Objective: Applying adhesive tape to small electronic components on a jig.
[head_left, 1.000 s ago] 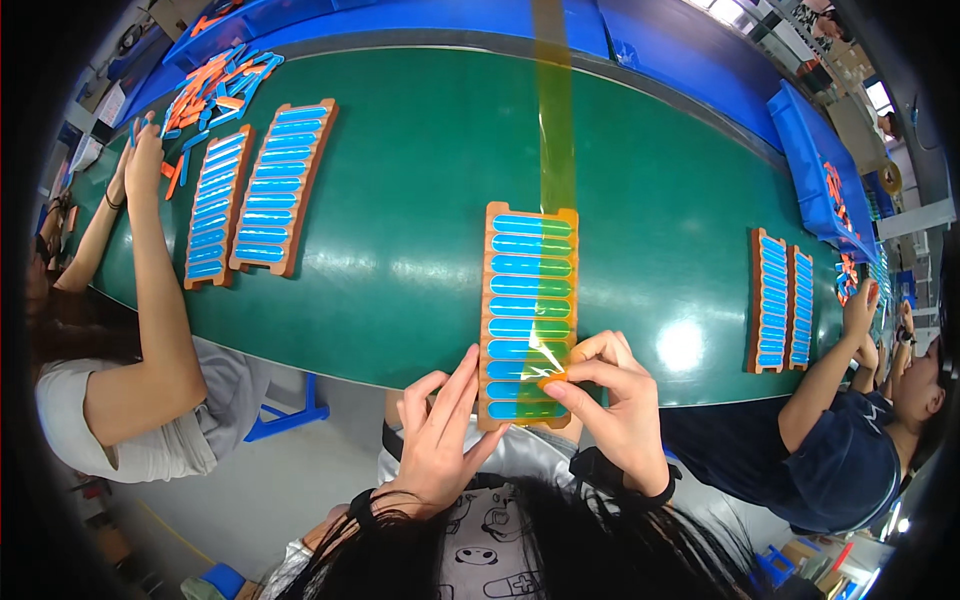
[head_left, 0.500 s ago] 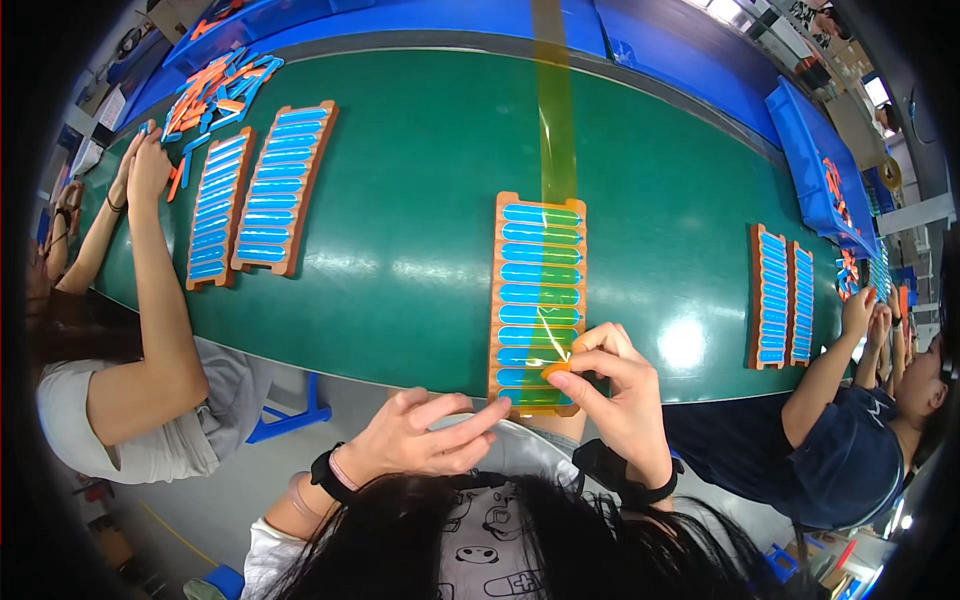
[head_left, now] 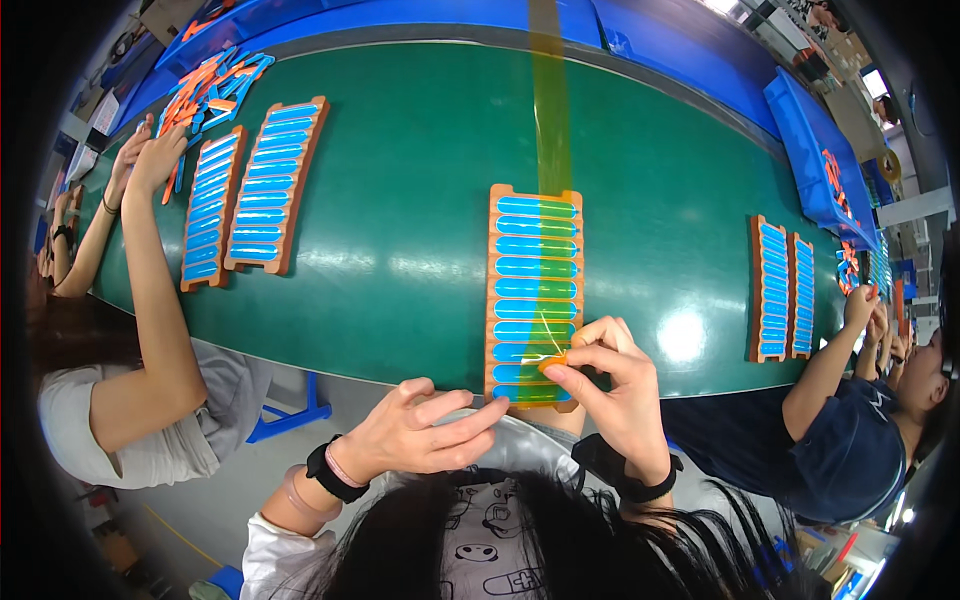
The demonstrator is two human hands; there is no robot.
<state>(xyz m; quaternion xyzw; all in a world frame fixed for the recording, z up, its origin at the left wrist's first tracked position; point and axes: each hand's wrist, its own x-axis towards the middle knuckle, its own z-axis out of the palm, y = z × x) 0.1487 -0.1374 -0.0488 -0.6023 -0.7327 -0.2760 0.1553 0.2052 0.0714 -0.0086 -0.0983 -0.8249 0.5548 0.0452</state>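
Note:
An orange-brown slotted tray (head_left: 495, 290) lies in front of me, its rows filled with blue rounded strips (head_left: 515, 268). A band of clear yellow tape (head_left: 553, 130) runs from the far side of the table down over the tray's right half. My right hand (head_left: 612, 375) pinches a small orange piece (head_left: 550, 363) over the tape near the tray's near end; its exact kind is unclear. With fingers spread, my left hand (head_left: 430, 430) reaches to the tray's near left corner, its index fingertip at the edge. Nothing is held in it.
Two filled trays (head_left: 276, 185) lie to the left, beside a pile of orange and blue pieces (head_left: 215, 92). Two more filled trays (head_left: 770, 290) lie to the right, near a blue bin (head_left: 800, 150). Co-workers' hands work at both sides of the green table (head_left: 400, 200).
My hands keep almost the same pose by the tray's near end. The view shifts slightly. At the left, a co-worker's hand has moved toward the loose pieces.

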